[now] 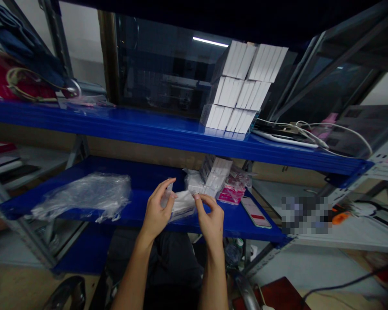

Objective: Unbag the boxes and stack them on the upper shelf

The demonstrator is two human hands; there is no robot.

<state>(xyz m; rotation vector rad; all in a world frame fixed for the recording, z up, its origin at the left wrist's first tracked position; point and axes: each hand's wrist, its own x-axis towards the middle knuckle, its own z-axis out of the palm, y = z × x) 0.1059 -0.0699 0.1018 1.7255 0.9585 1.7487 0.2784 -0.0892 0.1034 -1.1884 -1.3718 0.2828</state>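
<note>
Between my hands, just above the front of the lower blue shelf, is a white packet in clear plastic (183, 204). My left hand (158, 211) is curled at its left side, with clear film between the thumb and fingers. At the packet's right edge, my right hand (210, 214) pinches the plastic with thumb and forefinger. What the packet contains cannot be made out. Behind it sits a plastic-wrapped stack of white boxes (217, 172), beside a pink packet (232, 193). A pile of clear plastic bags (90, 196) lies to the left.
A phone (256, 212) with a lit screen lies at the lower shelf's right end. On the upper blue shelf (142, 125) stand tall stacks of white boxes (236, 92), with white cables (313, 133) to their right. Metal uprights flank the shelves.
</note>
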